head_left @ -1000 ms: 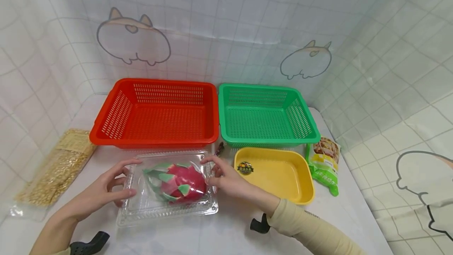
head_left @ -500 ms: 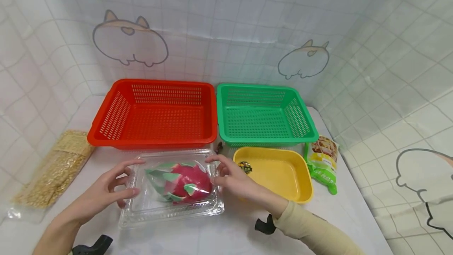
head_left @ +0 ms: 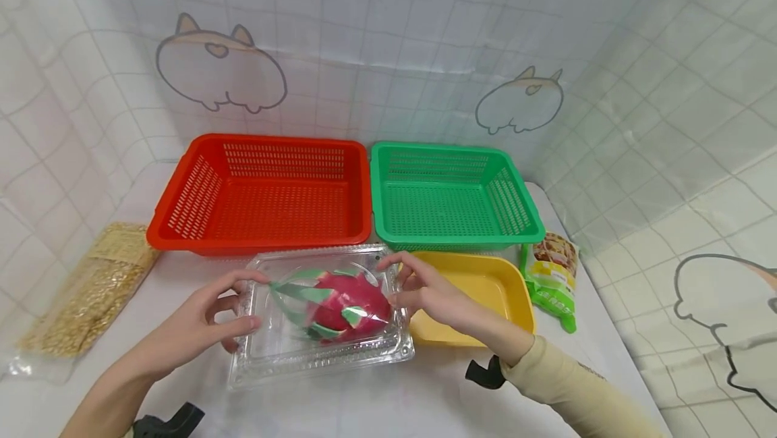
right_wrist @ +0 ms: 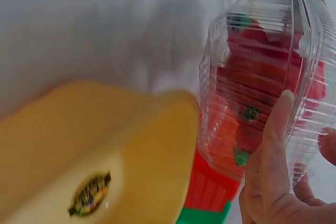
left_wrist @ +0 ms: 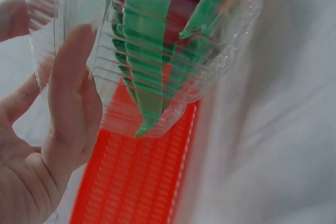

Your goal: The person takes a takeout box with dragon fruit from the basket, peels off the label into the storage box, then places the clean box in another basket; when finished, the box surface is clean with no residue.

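A clear plastic clamshell box (head_left: pixel 274 350) with a red, green-leaved dragon fruit (head_left: pixel 353 308) inside is held between both hands in the head view, its lid closed. At its left edge my left hand (head_left: pixel 197 323) grips the rim; in the left wrist view the fingers (left_wrist: pixel 71 85) of that hand curl round the rim. My right hand (head_left: pixel 434 293) grips the opposite edge, its fingers (right_wrist: pixel 273 145) bent under the rim in the right wrist view. The box (right_wrist: pixel 223 77) appears raised off the table, slightly tilted, and overlaps the yellow basin's left side in the head view.
Behind the box stand a red basket (head_left: pixel 257 242) and a green basket (head_left: pixel 455 242). A yellow basin (head_left: pixel 479 289) is at right, with a sticker (right_wrist: pixel 90 195) inside. A bag of pale grains (head_left: pixel 91 296) lies left; a green snack packet (head_left: pixel 551 279) lies far right.
Both hands have moved to the right with the box and the dragon fruit in it. It now hides part of the yellow basin. Baskets and bags have stayed put.
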Tool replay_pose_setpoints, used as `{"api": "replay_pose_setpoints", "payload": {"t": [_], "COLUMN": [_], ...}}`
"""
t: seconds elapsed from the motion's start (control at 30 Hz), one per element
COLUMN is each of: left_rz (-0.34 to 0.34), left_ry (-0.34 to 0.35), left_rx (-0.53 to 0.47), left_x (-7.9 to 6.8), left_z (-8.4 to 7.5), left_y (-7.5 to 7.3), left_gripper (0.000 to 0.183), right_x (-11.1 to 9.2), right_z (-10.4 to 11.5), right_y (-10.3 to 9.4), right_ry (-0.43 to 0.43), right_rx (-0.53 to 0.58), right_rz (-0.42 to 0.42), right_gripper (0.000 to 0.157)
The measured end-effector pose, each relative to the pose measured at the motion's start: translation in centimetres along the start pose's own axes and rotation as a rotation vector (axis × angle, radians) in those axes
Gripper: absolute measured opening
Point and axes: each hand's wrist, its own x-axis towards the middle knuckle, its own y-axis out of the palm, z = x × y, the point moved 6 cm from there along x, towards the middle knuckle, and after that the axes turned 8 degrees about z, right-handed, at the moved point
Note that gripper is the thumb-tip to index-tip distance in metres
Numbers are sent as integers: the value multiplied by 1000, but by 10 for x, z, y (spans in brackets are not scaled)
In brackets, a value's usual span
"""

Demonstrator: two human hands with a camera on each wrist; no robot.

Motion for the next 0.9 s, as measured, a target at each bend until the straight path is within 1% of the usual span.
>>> {"api": "replay_pose_setpoints", "payload": {"t": [0.1, 0.4, 0.7, 0.77, 0.9], "left_rz": [8, 49, 70, 81, 116], "left_ry": [28, 35, 14, 22, 61], "left_rx": [19, 30, 74, 71, 65], "left_x": [5, 23, 39, 44, 54], "left_z": [-12, -40, -58, -62, -72], "left_y": [4, 14, 16, 16, 17], "left_gripper": [51, 53, 55, 55, 54], "right_x": [-7, -24, -33, -35, -38], "right_z": [5, 9, 16, 17, 19], "right_y": [-8, -31, -51, -56, -66], "right_ry": [0, 25, 9, 8, 4], "right_rx": [2, -12, -8, -3, 7], "right_rz": [2, -18, -1, -2, -13], "right_gripper": [44, 45, 46, 46, 46]}}
